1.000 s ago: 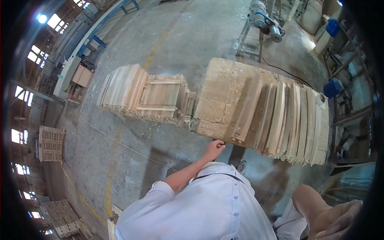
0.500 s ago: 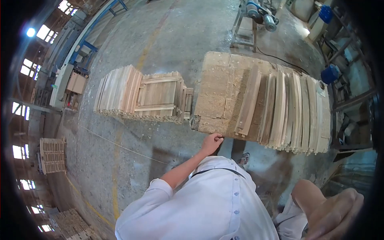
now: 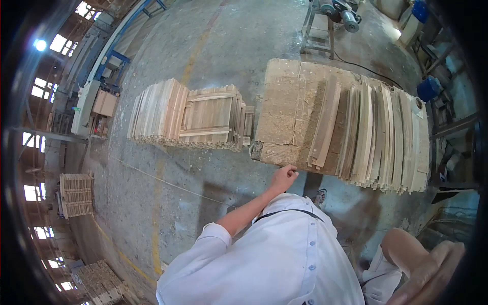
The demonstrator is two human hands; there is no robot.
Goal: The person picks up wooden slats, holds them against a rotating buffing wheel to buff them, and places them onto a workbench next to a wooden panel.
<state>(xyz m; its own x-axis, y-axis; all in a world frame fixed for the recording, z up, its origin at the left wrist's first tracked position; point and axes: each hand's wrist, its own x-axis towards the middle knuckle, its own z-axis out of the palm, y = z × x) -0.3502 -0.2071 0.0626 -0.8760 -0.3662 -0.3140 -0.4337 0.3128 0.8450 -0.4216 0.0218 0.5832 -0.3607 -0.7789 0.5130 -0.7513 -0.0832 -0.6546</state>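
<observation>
Some of the right hand (image 3: 432, 273), bent up close by, is lost in darkness, well apart from the left hand (image 3: 283, 178), which reaches forward, curled, at the near edge of the worktable (image 3: 284, 107), whether either grips anything I cannot tell, with wooden slats (image 3: 377, 134) lying across its right side and a motorised machine (image 3: 349, 21) beyond, cropped above.

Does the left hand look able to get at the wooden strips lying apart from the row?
Probably yes: the left hand is right by the near edge of the worn tabletop, close to the near ends of those wooden strips, with nothing visible between.
</observation>
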